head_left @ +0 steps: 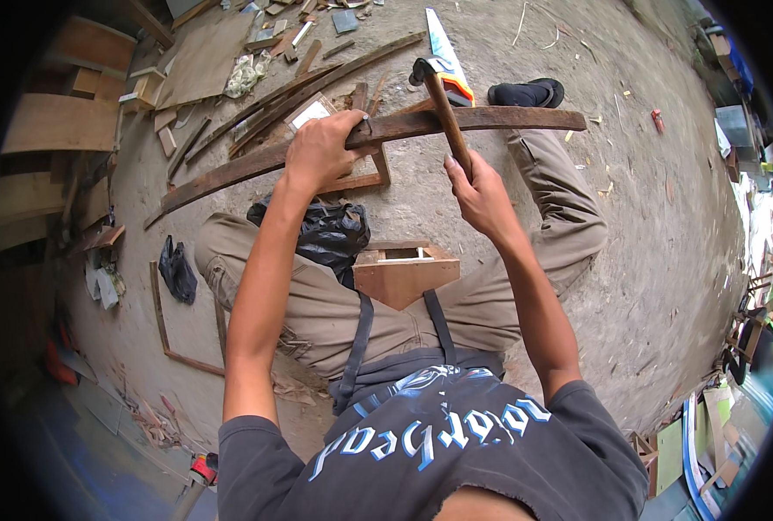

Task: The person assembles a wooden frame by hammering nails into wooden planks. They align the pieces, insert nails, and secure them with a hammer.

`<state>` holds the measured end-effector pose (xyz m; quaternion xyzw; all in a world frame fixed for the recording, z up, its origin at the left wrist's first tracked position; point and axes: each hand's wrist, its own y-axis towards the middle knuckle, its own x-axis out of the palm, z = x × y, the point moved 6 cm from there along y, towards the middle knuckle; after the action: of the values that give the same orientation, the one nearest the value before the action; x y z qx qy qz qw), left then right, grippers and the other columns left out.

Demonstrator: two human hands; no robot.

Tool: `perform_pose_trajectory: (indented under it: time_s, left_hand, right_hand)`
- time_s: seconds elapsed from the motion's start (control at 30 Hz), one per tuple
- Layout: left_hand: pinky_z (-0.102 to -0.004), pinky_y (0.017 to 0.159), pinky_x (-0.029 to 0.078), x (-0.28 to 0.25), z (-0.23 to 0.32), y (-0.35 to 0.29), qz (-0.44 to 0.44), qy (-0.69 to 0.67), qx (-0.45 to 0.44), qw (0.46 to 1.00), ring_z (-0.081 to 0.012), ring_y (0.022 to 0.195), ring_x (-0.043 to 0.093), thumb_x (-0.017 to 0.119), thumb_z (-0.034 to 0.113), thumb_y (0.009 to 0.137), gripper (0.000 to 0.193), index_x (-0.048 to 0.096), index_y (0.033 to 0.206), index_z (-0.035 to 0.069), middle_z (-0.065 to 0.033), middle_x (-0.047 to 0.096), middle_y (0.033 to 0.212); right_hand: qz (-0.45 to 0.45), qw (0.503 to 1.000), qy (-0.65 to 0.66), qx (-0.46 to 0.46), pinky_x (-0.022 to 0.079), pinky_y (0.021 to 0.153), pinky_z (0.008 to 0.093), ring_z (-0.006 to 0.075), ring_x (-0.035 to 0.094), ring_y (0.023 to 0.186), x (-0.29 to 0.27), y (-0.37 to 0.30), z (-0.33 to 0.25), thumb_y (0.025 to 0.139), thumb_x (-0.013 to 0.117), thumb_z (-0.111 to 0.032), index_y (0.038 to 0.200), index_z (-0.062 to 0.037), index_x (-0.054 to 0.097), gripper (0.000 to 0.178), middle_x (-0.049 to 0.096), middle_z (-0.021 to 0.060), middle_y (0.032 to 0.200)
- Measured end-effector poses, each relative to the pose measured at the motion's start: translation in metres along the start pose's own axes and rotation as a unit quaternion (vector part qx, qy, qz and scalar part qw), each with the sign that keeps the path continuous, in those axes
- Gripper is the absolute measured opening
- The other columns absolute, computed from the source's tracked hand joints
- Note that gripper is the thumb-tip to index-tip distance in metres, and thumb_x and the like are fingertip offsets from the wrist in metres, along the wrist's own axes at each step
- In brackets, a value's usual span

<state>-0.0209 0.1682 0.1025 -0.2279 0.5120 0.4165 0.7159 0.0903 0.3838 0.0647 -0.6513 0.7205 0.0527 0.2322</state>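
Observation:
My left hand [321,149] is closed around a long dark wooden strip [508,118] and holds it up in front of me, slightly tilted. Beside its fingertips a thin dark nail-like piece shows against the wood, too small to be sure of. In my right hand [482,193] is the wooden handle of a hammer [452,122], gripped near its lower end. The dark hammer head points away from me, beyond the strip, and the handle crosses above the wood. Between my legs lies a small wooden box [406,276] with an opening on its top.
A handsaw [445,54] with an orange-edged handle lies beyond the strip, close to my shoe [527,93]. Black plastic bags [330,233] rest by my left leg. More long strips [317,80], a wooden frame [167,326] and scattered offcuts lie to the left on the dirt floor.

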Motion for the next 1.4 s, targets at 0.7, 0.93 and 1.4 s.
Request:
perform_pose_trajectory:
  time_s: [0.7, 0.93, 1.4]
  left_hand:
    - [-0.0442, 0.073, 0.054, 0.004, 0.006, -0.002, 0.018, 0.056, -0.006, 0.998, -0.0338, 0.083, 0.069, 0.083, 0.041, 0.071, 0.052, 0.069, 0.110, 0.011, -0.0126, 0.071, 0.091]
    - [-0.0419, 0.087, 0.049, 0.000, 0.005, 0.005, -0.013, 0.059, -0.005, 0.998, -0.0295, 0.100, 0.066, 0.085, 0.038, 0.069, 0.054, 0.069, 0.113, 0.011, -0.0097, 0.069, 0.099]
    - [-0.0336, 0.092, 0.047, 0.081, -0.013, -0.074, 0.259, -0.372, -0.158, 0.877, -0.0216, 0.100, 0.062, 0.077, 0.026, 0.087, 0.035, 0.063, 0.106, 0.000, -0.0122, 0.067, 0.103]
  right_hand:
    - [0.024, 0.998, -0.041, -0.049, 0.045, 0.060, 0.0408, 0.0283, 0.059, 0.062, -0.003, -0.012, -0.017, 0.097, 0.061, -0.023, 0.098, 0.0020, 0.056, 0.026, 0.060, 0.0180, 0.069]
    - [0.167, 0.938, -0.161, -0.257, 0.043, 0.090, 0.0493, 0.0422, 0.058, 0.106, -0.012, 0.006, -0.053, 0.094, 0.062, -0.017, 0.105, 0.0011, 0.056, 0.022, 0.062, 0.0244, 0.101]
    - [0.054, 0.872, -0.313, -0.372, 0.037, 0.101, 0.0529, 0.0394, 0.061, 0.099, -0.001, 0.073, -0.060, 0.097, 0.058, -0.019, 0.109, -0.0004, 0.053, 0.023, 0.064, 0.0219, 0.096]
